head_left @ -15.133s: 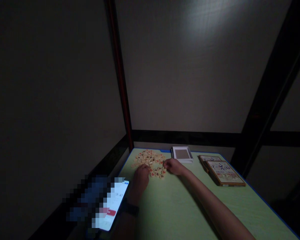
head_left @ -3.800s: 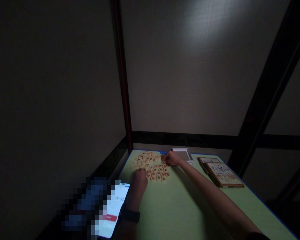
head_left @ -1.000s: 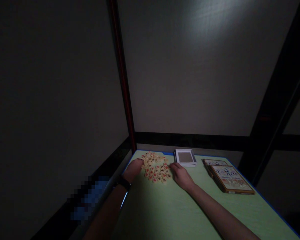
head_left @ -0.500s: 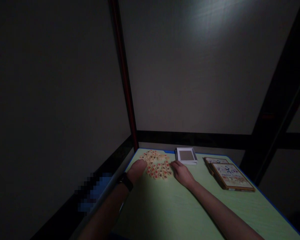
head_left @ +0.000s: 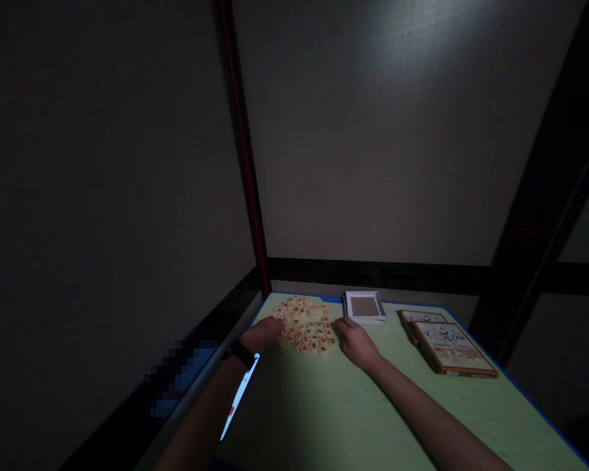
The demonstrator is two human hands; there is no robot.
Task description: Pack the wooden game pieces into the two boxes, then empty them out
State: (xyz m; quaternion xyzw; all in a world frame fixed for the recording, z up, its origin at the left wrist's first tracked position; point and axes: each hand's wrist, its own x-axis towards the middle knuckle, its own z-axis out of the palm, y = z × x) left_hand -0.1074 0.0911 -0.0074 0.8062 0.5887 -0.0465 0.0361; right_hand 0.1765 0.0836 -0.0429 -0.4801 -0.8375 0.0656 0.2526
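Observation:
Round wooden discs with red and black characters lie in a loose cluster on the pale green table; a second heap of discs is just behind. My left hand, with a black wristband, is at the left edge of the cluster, fingers bent; its fingertips touch discs there, but whether it grips one is too small to tell. My right hand rests on the table at the cluster's right edge, fingers bent together beside the outer discs; anything between them is hidden.
An open white box stands at the table's back edge. Two flat illustrated boxes, overlapping, lie on the right. A lit screen shows by the left forearm. Grey walls stand behind and left.
My left hand has moved a little left, uncovering discs at the cluster's left side. The lit screen now shows beside my left forearm. My right hand has hardly moved.

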